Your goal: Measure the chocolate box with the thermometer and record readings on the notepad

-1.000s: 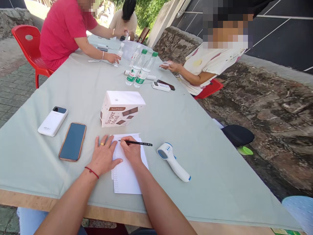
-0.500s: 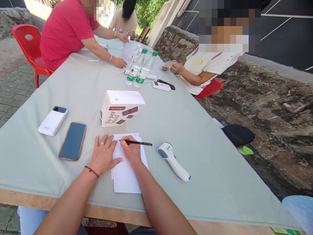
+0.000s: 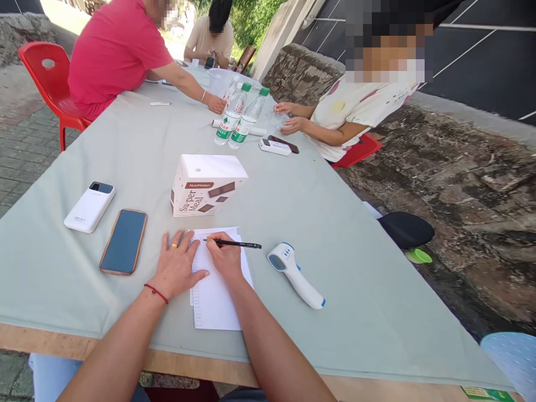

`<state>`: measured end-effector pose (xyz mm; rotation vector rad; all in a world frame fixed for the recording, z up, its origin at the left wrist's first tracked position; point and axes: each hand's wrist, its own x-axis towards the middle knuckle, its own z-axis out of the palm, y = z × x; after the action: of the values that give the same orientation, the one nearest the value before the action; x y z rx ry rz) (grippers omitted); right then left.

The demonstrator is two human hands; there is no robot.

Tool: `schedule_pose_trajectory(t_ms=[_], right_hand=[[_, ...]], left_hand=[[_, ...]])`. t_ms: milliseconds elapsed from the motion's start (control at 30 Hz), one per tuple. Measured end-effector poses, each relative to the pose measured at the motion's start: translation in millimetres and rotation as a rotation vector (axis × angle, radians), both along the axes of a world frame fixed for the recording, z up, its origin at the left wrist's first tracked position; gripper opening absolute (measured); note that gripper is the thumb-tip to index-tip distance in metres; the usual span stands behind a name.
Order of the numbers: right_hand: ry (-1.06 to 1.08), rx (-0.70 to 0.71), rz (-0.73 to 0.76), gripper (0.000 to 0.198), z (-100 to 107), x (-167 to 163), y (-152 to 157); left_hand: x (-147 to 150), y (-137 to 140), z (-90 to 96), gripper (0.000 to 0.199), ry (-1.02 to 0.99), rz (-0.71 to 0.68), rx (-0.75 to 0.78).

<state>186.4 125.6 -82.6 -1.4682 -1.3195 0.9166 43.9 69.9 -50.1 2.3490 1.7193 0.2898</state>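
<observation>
White notebook paper (image 3: pixel 215 307) lies on the cloth in front of me. My left hand (image 3: pixel 178 265) rests flat with fingers spread, its thumb and fingertips on the paper's left edge. Pinched in my right hand (image 3: pixel 226 259) is a black pen (image 3: pixel 238 244), its tip at the upper part of the page. A white and blue infrared thermometer (image 3: pixel 295 275) lies to the right of the paper. Left of my left hand are a phone (image 3: pixel 124 242) in a brown-edged case and a white power bank (image 3: pixel 90 206). A Super Meal box (image 3: pixel 207 186) stands just beyond the page.
Two green-capped water bottles (image 3: pixel 245 120) stand farther back, near a white device (image 3: pixel 274 147) and a dark phone (image 3: pixel 285 144). A clear tub (image 3: pixel 218 81) is at the far end. Three people sit around the table (image 3: pixel 355 290). A blue stool (image 3: pixel 511 357) is at the lower right.
My hands and the pen stay nearly still. The person in pink has reached farther toward the bottles. The person at right has parted their hands and lowered them toward the table.
</observation>
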Motion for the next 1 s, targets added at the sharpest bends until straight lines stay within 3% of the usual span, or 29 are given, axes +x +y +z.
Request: schedule_pose_trajectory(t_ms=[733,900,1000], right_hand=[[0.008,0.003,-0.012,0.012,-1.7,-0.8,-0.7],[-0.053,0.222,-0.089,0.016,5.5,3.6,-3.4],[-0.241,0.394,-0.015,0.022,16.8,14.8,-2.9]], left_hand=[[0.1,-0.2,0.2,0.064,0.007,0.002,-0.013],[-1.0,1.3,-0.1,0.063,0.006,0.007,-0.009],[-3.0,3.4,-0.2,0.062,-0.005,0.007,0.006]])
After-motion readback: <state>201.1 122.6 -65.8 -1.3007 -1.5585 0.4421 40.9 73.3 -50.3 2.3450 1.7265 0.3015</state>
